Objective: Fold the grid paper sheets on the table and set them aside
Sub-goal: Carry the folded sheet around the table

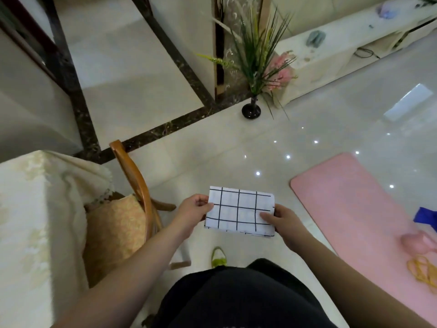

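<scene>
Folded grid paper (240, 211) spans between left hand (192, 209) and right hand (285, 221) grips.

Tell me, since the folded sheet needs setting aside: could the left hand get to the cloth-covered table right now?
Probably yes. The left hand pinches the grid paper with the right hand; the table sits to its left beyond the chair.

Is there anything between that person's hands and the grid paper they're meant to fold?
No, nothing visible is in the way. The left hand pinches the left edge of the grid paper and the right hand pinches its right edge, holding it in the air above the floor, with the table off to the left.
</scene>
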### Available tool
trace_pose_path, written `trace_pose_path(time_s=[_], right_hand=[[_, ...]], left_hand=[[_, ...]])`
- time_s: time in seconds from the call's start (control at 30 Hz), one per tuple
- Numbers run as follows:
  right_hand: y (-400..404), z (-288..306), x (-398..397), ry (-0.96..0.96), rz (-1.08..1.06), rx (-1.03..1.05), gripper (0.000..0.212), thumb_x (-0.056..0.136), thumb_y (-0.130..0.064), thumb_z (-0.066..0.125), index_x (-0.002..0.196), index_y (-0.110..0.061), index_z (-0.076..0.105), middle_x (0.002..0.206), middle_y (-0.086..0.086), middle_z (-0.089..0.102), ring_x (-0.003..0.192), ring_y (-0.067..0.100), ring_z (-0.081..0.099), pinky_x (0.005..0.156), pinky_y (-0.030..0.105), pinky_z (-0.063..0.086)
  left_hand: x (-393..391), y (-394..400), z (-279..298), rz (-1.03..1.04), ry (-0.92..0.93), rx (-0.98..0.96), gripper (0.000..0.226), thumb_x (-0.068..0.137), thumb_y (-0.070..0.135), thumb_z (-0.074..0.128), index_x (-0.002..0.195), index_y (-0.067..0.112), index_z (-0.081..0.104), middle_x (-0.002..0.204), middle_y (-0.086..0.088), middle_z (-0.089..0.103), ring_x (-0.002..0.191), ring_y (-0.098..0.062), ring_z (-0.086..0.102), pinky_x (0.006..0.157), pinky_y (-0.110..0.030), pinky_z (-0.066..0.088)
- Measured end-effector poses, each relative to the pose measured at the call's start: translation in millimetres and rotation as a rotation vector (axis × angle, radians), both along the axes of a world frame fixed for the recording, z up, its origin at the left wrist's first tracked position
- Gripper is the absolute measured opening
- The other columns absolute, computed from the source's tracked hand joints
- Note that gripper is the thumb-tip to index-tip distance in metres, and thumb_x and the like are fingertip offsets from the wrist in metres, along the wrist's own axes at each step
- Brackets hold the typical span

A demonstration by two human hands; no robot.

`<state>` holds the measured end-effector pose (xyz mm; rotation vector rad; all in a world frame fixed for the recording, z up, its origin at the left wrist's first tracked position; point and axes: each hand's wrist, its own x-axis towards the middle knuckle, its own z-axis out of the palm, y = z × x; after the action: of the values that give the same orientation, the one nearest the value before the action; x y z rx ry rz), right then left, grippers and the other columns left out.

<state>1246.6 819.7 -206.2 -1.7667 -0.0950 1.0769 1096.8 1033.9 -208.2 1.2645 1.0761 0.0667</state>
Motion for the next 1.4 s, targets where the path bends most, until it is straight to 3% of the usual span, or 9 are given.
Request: trace_pose_path(time_s=[0.33,0.47,0.6,0.67,0.83,0.93,1.03,1.27,1.4], right_hand=[[78,-5,107,-0.038,0.204,0.000,0.022,0.086,-0.013,0.069,0.108,-0.014,0.068,0.103,0.002,0.075,0.096,0.021,0.071,0.092,0.047,0.054],[120,-3,157,-0.033,0.327,-0.003,0.019,0.087,-0.013,0.069,0.106,-0.014,0.069,0.100,0.002,0.075,0.094,0.021,0.071,0.090,0.046,0.055],[160,-2,191,-0.063,0.431,-0.016,0.014,0.088,-0.023,0.067,0.100,-0.018,0.070,0.099,0.004,0.074,0.094,0.024,0.070,0.090,0.051,0.054],[182,-3,203,-0.054,0.453,-0.033,0.018,0.091,-0.032,0.061,0.095,-0.017,0.070,0.097,0.009,0.073,0.094,0.029,0.069,0.089,0.053,0.053],[240,1,214,-0.048,0.537,-0.006,0.018,0.092,-0.031,0.062,0.093,-0.016,0.072,0.094,0.013,0.072,0.094,0.036,0.068,0.087,0.056,0.051],[276,0,216,-0.044,0.588,-0.001,0.016,0.092,-0.029,0.063,0.093,-0.016,0.072,0.093,0.011,0.073,0.093,0.038,0.067,0.088,0.057,0.052],[323,2,213,-0.041,0.608,0.016,0.012,0.093,-0.021,0.062,0.091,-0.013,0.071,0.091,0.010,0.073,0.084,0.029,0.069,0.086,0.053,0.053],[430,16,191,-0.069,0.714,0.030,0.012,0.097,-0.017,0.056,0.102,-0.013,0.067,0.099,0.008,0.071,0.090,0.022,0.069,0.079,0.033,0.057],[484,25,172,-0.090,0.766,0.030,0.011,0.097,-0.019,0.056,0.095,-0.021,0.067,0.096,0.004,0.073,0.088,0.019,0.070,0.079,0.034,0.057]], left_hand=[[65,54,-6,0.084,0.050,-0.006,0.009,0.088,-0.001,0.065,0.095,0.004,0.063,0.091,-0.015,0.064,0.075,-0.021,0.064,0.059,-0.021,0.054],[92,75,-2,0.121,0.102,0.092,0.014,0.086,0.005,0.069,0.099,0.003,0.067,0.097,-0.014,0.072,0.087,-0.024,0.068,0.074,-0.028,0.054],[109,90,9,0.191,0.113,0.080,0.014,0.086,0.004,0.069,0.099,0.001,0.067,0.095,-0.013,0.072,0.083,-0.021,0.067,0.071,-0.022,0.054],[113,98,14,0.242,0.094,0.045,0.012,0.086,0.005,0.070,0.098,0.005,0.068,0.097,-0.015,0.073,0.087,-0.025,0.068,0.083,-0.035,0.055],[108,124,18,0.368,0.102,-0.001,0.015,0.085,0.010,0.072,0.099,0.005,0.069,0.102,-0.021,0.071,0.092,-0.031,0.067,0.092,-0.050,0.051],[107,147,21,0.449,0.082,-0.013,0.017,0.087,0.007,0.070,0.102,0.001,0.067,0.104,-0.021,0.070,0.090,-0.028,0.066,0.092,-0.046,0.052],[102,179,23,0.540,0.056,-0.030,0.015,0.088,0.006,0.068,0.102,0.000,0.066,0.099,-0.020,0.070,0.084,-0.025,0.066,0.082,-0.038,0.054],[74,264,14,0.630,0.040,-0.036,0.040,0.055,0.055,0.075,0.084,0.027,0.071,0.095,-0.011,0.073,0.094,-0.035,0.069,0.090,-0.056,0.053],[56,304,28,0.669,0.002,0.046,0.015,0.078,0.027,0.076,0.087,0.016,0.070,0.090,-0.013,0.074,0.088,-0.034,0.070,0.089,-0.056,0.053]])
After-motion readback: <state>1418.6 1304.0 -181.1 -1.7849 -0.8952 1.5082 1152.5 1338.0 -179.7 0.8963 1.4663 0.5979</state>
